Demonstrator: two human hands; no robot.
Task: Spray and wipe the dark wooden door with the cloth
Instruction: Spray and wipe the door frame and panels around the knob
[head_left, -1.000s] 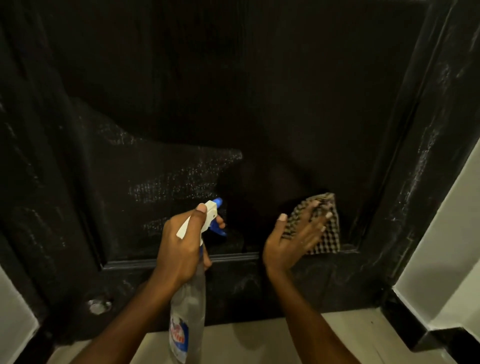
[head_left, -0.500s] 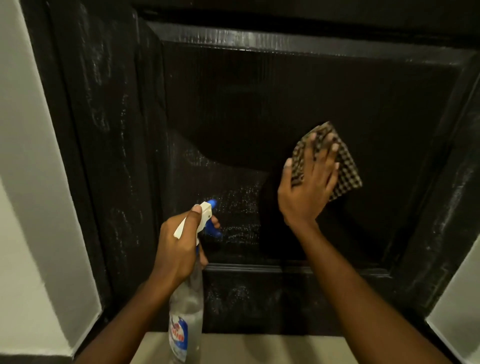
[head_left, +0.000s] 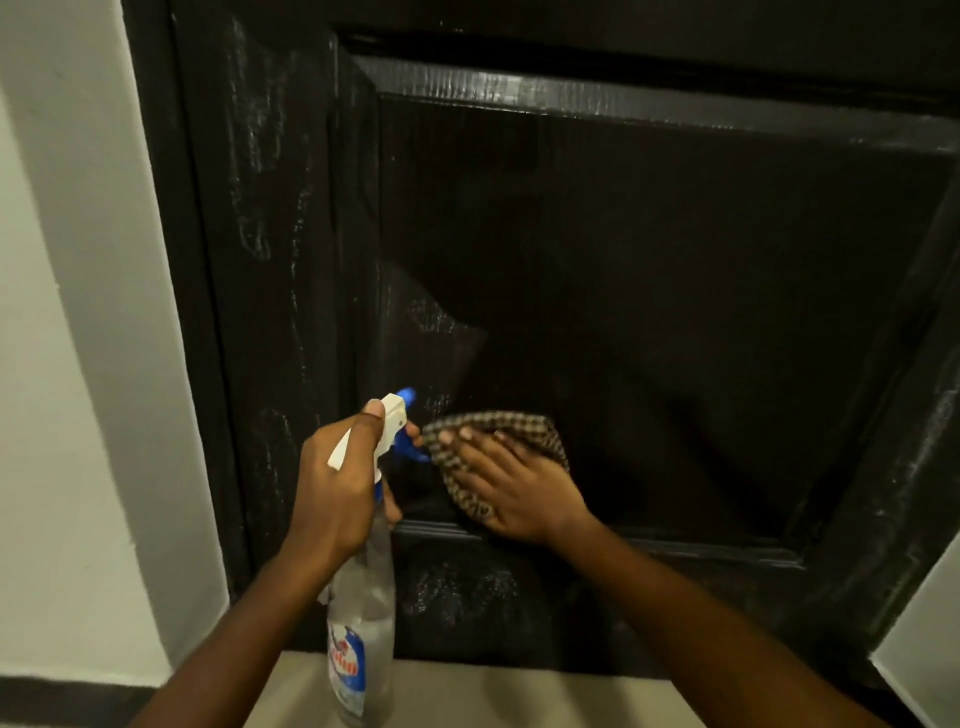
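**Door wiping: how the cloth and bottle handle down in the corner**

The checked cloth (head_left: 519, 423) is a soft, limp, light rag with no stiffness of its own, so I reckon the only way to work it is the way it's held here. The right hand (head_left: 519, 488) lies flat on it with the fingers straight and spread, pressing it against the door (head_left: 675, 312) rather than gripping it. Bunch it up in a fist and you'd lose most of the contact area.

The cloth sits in the lower left corner of the recessed panel (head_left: 649, 364), just above the bottom moulding (head_left: 701, 551) and right beside the sprayer. The fingers point up and left, and the folded pad runs the same way on a diagonal.

The left hand (head_left: 332, 483) is wrapped round the neck of the spray bottle (head_left: 363, 592), thumb up along the white trigger head (head_left: 392, 415). It's clear plastic and probably not heavy, though I can't tell how full it is. The neck looks like the sensible place to hold it, since the smooth body could get slippery when wet. Its long axis is roughly upright, base toward the floor (head_left: 519, 696), and the blue nozzle (head_left: 408, 396) aims at the panel.

The door itself is rigid and glossy, with pale wet streaks (head_left: 431, 322) above the cloth, so I'd expect the rag to glide easily there.
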